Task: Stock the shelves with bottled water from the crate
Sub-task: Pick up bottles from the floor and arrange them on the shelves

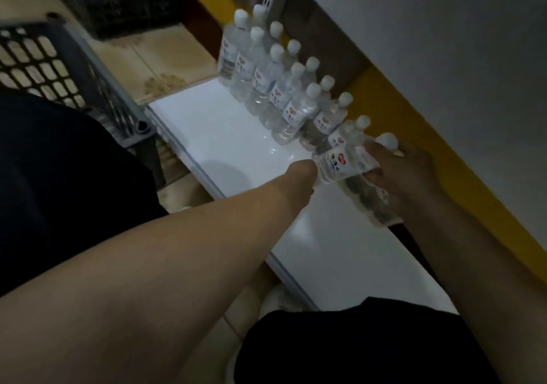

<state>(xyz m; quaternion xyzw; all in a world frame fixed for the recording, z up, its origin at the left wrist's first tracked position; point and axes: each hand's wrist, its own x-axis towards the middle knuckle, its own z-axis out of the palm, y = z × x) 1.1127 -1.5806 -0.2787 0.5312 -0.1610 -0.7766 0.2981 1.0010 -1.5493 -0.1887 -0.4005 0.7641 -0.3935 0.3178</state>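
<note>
Several clear water bottles (278,88) with white caps stand in two rows along the back of the white bottom shelf (225,135). At the near end of the rows, one labelled water bottle (337,163) lies tilted between both hands. My left hand (300,175) grips its base end; its fingers are mostly hidden. My right hand (411,173) curls round the bottle's upper part near the cap. A second bottle (370,204) sits low under my right hand. The grey crate (68,61) stands on the floor at the left.
A black crate (124,2) sits further back on the tiled floor. A white upper shelf (429,43) overhangs the bottles, with a yellow back panel (414,123) behind them. My knees in dark shorts fill the lower edge.
</note>
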